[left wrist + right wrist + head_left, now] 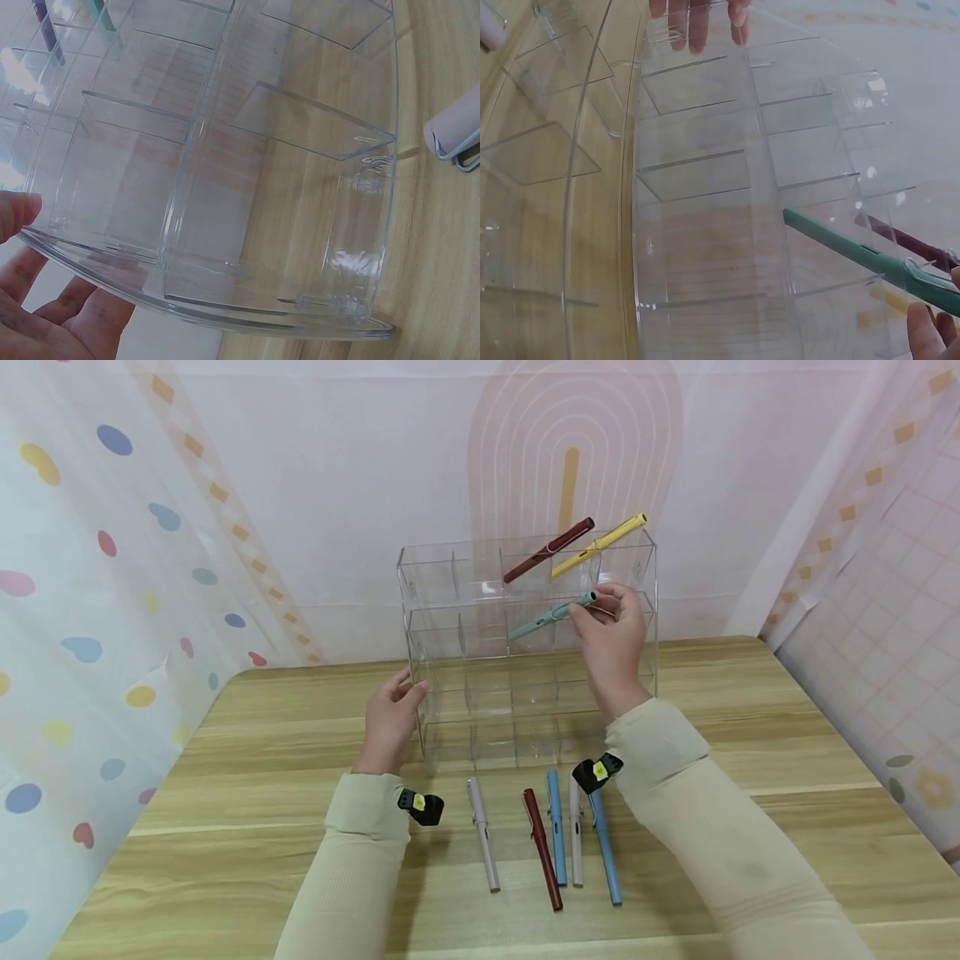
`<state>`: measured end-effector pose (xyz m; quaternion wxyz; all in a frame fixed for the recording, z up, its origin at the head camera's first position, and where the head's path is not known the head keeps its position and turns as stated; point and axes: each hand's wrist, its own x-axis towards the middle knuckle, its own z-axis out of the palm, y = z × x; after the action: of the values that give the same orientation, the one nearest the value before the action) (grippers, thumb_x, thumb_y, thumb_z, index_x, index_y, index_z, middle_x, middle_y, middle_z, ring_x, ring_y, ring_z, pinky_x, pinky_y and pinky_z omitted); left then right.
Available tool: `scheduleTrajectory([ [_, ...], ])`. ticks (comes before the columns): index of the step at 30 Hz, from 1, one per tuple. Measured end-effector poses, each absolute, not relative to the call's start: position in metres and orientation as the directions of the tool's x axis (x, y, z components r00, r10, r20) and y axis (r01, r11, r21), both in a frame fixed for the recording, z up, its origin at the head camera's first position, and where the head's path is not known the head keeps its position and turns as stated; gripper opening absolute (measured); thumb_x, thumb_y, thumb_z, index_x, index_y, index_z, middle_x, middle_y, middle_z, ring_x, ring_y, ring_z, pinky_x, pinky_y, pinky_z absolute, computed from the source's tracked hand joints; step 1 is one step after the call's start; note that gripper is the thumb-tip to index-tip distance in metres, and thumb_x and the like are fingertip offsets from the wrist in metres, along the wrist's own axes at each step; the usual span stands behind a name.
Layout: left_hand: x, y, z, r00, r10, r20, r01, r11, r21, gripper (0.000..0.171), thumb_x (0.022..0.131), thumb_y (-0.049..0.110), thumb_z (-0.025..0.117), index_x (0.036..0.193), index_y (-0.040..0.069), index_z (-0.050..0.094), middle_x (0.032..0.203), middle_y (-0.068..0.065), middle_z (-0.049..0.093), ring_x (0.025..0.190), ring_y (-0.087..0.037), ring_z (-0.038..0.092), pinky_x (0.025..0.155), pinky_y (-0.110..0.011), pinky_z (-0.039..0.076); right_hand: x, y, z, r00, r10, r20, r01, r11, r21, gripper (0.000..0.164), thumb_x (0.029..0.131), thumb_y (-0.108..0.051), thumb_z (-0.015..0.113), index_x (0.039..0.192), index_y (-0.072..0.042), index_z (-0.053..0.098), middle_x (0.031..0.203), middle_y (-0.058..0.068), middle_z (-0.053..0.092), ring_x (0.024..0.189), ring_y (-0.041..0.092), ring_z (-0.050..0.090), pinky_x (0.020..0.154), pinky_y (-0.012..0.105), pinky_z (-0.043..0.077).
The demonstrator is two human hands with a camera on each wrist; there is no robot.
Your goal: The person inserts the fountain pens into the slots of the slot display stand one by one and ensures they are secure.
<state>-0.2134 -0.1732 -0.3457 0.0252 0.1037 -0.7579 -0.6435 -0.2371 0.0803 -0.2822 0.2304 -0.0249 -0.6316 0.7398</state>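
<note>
A clear tiered pen organizer (487,693) stands upright on the table, divided into small compartments. My left hand (390,718) grips its left side panel, thumb in front and fingers behind, as the left wrist view also shows. With thumb and fingers, my right hand (615,635) pinches a teal pen (551,617) near its upper end. The pen slants, its lower end at a compartment of the second tier from the top. Above it, a dark red pen (547,550) and a yellow pen (600,545) lean in the top tier.
Several pens lie on the wooden table (247,793) before the organizer: a pale lilac pen (483,835), a red pen (543,852), a blue pen (557,827), a second pale pen (576,835) and another blue pen (606,852). A patterned curtain (337,485) hangs behind.
</note>
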Motion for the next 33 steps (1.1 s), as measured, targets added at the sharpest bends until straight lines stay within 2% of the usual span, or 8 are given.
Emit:
scheduleTrajectory([
  [3,-0.212,-0.173,-0.344,-0.977,-0.188,-0.101,-0.132,0.159,0.978,0.052,0.100,0.024,0.053,0.149,0.017,0.039,0.142,-0.014,0.046,0.127,-0.027,0.045,0.093,-0.040,0.041,-0.228,0.086,-0.284,-0.892,0.356,0.278,-0.324,-0.076,-0.943,0.039,0.088,0.000,0.066,0.123,-0.001,0.048,0.103,-0.001,0.052,0.099,0.014,0.057,0.085,0.024,0.049],
  [11,-0.212,-0.175,-0.343,-0.977,-0.184,-0.105,-0.134,0.157,0.978,0.052,0.100,0.026,0.053,0.149,0.019,0.039,0.144,-0.014,0.044,0.129,-0.028,0.043,0.100,-0.045,0.040,-0.201,0.104,-0.299,-0.922,0.278,0.271,-0.268,0.049,-0.962,0.035,0.089,-0.002,0.066,0.119,0.003,0.050,0.106,0.003,0.055,0.097,0.013,0.055,0.086,0.022,0.047],
  [18,-0.211,-0.175,-0.343,-0.977,-0.185,-0.105,-0.133,0.146,0.980,0.051,0.100,0.025,0.053,0.149,0.018,0.040,0.143,-0.014,0.045,0.129,-0.028,0.043,0.099,-0.045,0.040,-0.181,0.121,-0.317,-0.967,0.181,0.177,-0.152,0.144,-0.978,0.034,0.091,-0.005,0.065,0.119,0.003,0.049,0.112,0.009,0.054,0.099,0.012,0.055,0.082,0.017,0.048],
  [24,-0.210,-0.174,-0.342,-0.976,-0.189,-0.106,-0.133,0.139,0.981,0.050,0.100,0.023,0.052,0.148,0.016,0.040,0.142,-0.014,0.046,0.127,-0.028,0.045,0.097,-0.044,0.041,-0.166,0.133,-0.336,-0.991,0.089,0.095,-0.066,0.287,-0.956,0.036,0.092,-0.009,0.064,0.122,0.004,0.049,0.119,0.016,0.057,0.106,0.020,0.056,0.081,0.015,0.047],
  [28,-0.210,-0.173,-0.342,-0.977,-0.185,-0.104,-0.131,0.139,0.982,0.050,0.100,0.023,0.052,0.148,0.016,0.041,0.141,-0.015,0.046,0.125,-0.028,0.046,0.097,-0.045,0.042,-0.159,0.138,-0.350,-0.998,0.035,0.060,-0.042,0.382,-0.923,0.035,0.092,-0.010,0.064,0.122,0.004,0.052,0.119,0.018,0.058,0.106,0.027,0.057,0.077,0.018,0.047],
  [33,-0.211,-0.173,-0.342,-0.977,-0.187,-0.104,-0.131,0.136,0.982,0.050,0.100,0.023,0.053,0.148,0.015,0.041,0.140,-0.015,0.048,0.123,-0.028,0.047,0.096,-0.044,0.042,-0.154,0.142,-0.365,-0.999,-0.028,0.018,-0.028,0.434,-0.900,0.032,0.090,-0.007,0.064,0.118,0.006,0.055,0.117,0.022,0.058,0.101,0.029,0.058,0.077,0.027,0.049],
])
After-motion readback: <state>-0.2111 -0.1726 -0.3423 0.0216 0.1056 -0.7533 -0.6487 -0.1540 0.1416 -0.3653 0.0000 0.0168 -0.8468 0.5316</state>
